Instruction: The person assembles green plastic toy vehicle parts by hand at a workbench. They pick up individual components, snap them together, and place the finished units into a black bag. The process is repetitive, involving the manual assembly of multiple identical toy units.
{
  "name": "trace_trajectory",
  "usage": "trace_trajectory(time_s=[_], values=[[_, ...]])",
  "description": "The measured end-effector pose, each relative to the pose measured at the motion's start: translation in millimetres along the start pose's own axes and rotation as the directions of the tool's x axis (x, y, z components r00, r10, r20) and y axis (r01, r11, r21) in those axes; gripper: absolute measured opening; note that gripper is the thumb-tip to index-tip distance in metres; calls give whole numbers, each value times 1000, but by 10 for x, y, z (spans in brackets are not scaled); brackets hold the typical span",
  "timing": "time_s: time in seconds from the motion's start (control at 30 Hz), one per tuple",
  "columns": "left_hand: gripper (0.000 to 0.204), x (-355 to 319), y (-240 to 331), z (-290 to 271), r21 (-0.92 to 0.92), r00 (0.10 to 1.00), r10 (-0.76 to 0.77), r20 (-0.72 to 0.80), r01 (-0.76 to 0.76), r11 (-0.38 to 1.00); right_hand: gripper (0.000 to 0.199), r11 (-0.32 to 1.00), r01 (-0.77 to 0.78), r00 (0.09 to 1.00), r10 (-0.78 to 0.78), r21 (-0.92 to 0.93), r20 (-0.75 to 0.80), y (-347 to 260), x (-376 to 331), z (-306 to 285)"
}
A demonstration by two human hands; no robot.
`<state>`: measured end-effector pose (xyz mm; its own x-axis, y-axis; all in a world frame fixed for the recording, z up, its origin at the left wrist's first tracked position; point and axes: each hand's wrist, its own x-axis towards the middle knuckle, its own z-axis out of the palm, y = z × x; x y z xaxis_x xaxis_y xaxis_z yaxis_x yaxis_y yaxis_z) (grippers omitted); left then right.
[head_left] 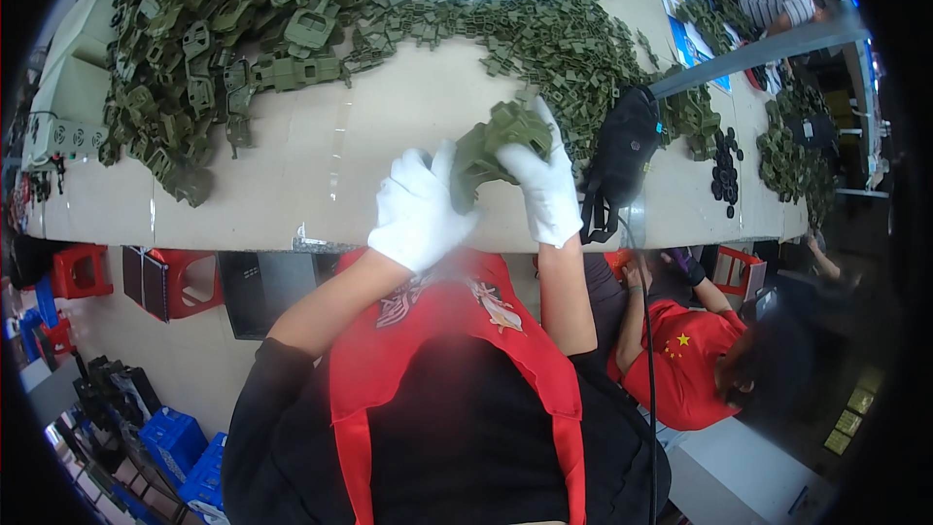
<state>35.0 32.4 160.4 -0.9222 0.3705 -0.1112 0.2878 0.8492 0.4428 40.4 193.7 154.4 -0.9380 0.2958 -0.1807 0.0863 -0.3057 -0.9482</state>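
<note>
Both my hands wear white gloves and meet over the near part of the table (292, 167). Between them is an olive-green plastic toy vehicle body (476, 157). My left hand (420, 202) closes on its left end, with the fingers partly hidden. My right hand (546, 180) grips the other side, thumb across the front and a finger up behind. A smaller green part (520, 124) shows at the top, against the body; whether the two are joined I cannot tell. Beyond my hands lies a heap of small green plastic parts (573, 49).
Larger green vehicle bodies (194, 58) are piled at the far left. A black pouch (622, 151) hangs on a metal bar to my right, near black wheel-like pieces (724, 173). A co-worker in a red shirt (685, 355) sits at right. Blue crates (175, 442) stand lower left.
</note>
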Motion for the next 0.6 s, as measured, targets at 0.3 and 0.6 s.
trace_trajectory(time_s=[0.3,0.6], values=[[90,88,-294,-85,-835,960,203,192,51,548,97,943,-92,951,179,-320,252,-148,-197,167],[63,48,-307,-1,-888,904,98,417,382,254,74,967,-191,961,220,-170,166,-42,-235,166]])
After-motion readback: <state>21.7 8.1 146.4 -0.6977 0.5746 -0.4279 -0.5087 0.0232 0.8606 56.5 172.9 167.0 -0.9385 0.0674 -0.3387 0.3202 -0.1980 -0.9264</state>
